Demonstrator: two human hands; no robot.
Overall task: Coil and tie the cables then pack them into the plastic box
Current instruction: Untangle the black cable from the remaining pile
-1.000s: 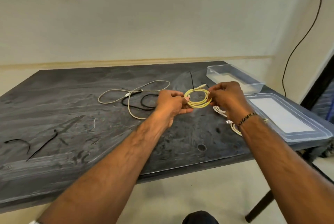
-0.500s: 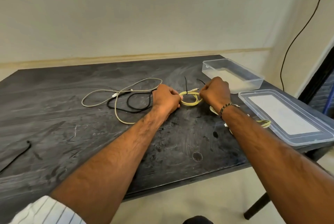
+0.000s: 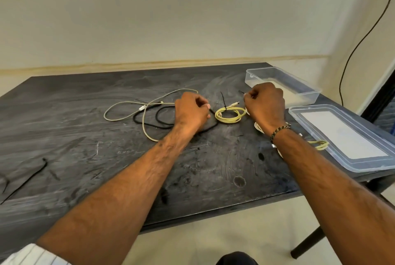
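Observation:
A yellow cable coil (image 3: 229, 115) lies on the dark table (image 3: 85, 136), bound by a black zip tie (image 3: 223, 103) whose tail sticks up. My left hand (image 3: 191, 112) is just left of the coil, fingers curled over the end of a loose black cable (image 3: 158, 119). My right hand (image 3: 265, 104) is just right of the coil, curled into a fist, and pinches a thin black zip tie (image 3: 241, 92) at the thumb. Neither hand touches the yellow coil. The open plastic box (image 3: 307, 90) stands behind my right hand.
A loose beige cable (image 3: 147, 112) crosses the black one. A white coil (image 3: 258, 127) is mostly hidden under my right wrist. A second yellow coil (image 3: 320, 145) lies against the clear lid (image 3: 342, 136) at the table's right edge. Spare black ties (image 3: 32, 176) lie far left.
Both hands lowered the yellow coil to the table and let go of it. They have moved apart, the left to the black cable and the right toward the box.

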